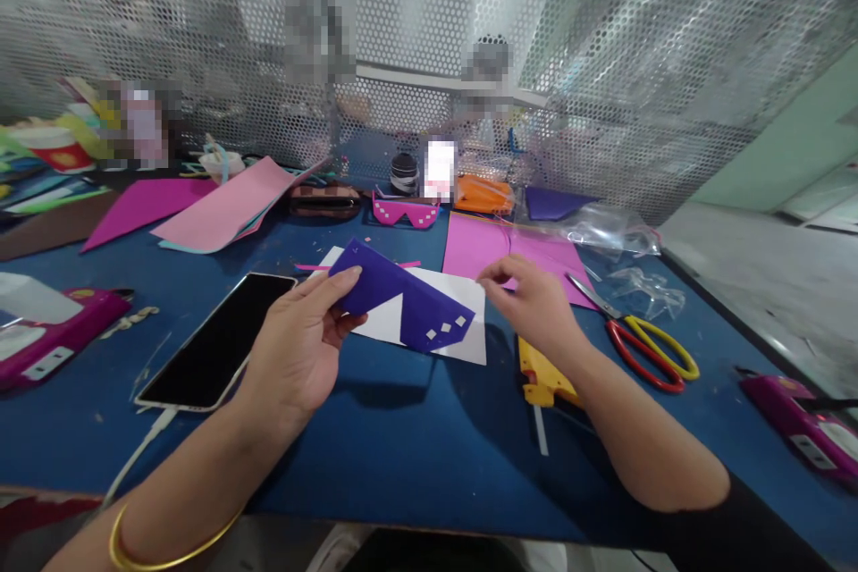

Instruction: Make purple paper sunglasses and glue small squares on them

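My left hand (308,340) grips one end of purple paper glasses (375,281), thumb on top and fingers beneath. The glasses are tilted above the table, with several small white squares (446,328) on the far lens. To the right, my right hand (529,299) is in a pinch, apart from the glasses; anything between its fingertips is too small to make out. Under the glasses lies a white sheet (473,349) with a thin pink strip (312,268) by its back edge. My right forearm partly covers a yellow glue gun (546,375).
A phone with a cable (221,340) lies left, scissors (643,344) right. Behind are finished-looking pink paper glasses (406,213), a pink sheet (469,246), a brown pouch (325,201) and coloured papers (221,206). Purple devices (60,340) sit at both sides. A perforated metal screen (416,9) stands behind.
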A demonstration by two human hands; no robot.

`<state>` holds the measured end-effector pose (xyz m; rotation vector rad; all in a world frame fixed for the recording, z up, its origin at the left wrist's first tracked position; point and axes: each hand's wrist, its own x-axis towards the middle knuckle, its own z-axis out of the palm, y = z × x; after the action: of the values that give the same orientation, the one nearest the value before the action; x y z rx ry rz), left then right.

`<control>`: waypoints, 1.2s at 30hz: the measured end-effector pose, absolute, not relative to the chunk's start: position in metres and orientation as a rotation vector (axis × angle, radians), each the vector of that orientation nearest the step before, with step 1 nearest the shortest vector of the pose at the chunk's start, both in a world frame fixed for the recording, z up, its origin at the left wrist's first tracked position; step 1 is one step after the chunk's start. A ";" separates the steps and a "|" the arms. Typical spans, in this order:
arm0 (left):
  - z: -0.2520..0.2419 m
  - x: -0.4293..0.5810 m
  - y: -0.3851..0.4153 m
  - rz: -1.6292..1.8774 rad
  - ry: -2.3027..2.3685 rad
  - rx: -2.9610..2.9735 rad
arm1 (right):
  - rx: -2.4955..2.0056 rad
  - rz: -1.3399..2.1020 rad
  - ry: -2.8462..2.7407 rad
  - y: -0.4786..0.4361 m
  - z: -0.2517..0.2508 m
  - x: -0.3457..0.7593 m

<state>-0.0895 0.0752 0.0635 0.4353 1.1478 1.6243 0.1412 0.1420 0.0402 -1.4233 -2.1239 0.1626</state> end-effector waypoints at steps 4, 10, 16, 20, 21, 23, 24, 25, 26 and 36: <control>0.057 -0.085 0.073 1.537 1.109 0.532 | -1.281 0.581 -1.840 0.122 0.062 0.139; 0.053 -0.074 0.068 1.527 1.074 0.658 | -1.060 0.991 -1.788 0.091 0.082 0.110; 0.057 -0.070 0.066 1.519 1.025 0.689 | -1.073 0.911 -1.963 0.094 0.090 0.101; 0.064 -0.068 0.067 1.489 0.996 0.754 | -1.075 0.878 -1.926 0.102 0.097 0.105; 0.065 -0.068 0.069 1.480 0.995 0.772 | -1.067 0.858 -1.927 0.105 0.099 0.107; 0.069 -0.069 0.072 1.459 1.012 0.806 | -1.054 0.791 -1.947 0.110 0.105 0.114; 0.071 -0.071 0.074 1.451 1.033 0.830 | -1.051 0.748 -1.969 0.112 0.108 0.119; 0.072 -0.072 0.077 1.439 1.060 0.868 | -1.043 0.704 -1.998 0.114 0.110 0.124; 0.074 -0.074 0.080 1.424 1.092 0.918 | -1.028 0.669 -2.034 0.116 0.112 0.129; 0.079 -0.090 0.102 0.897 1.124 1.478 | -0.976 0.403 -2.469 0.121 0.105 0.152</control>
<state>-0.0905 0.1018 0.0788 1.4785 1.1237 0.8973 0.1521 0.1207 0.1052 -0.9757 -2.4690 0.4026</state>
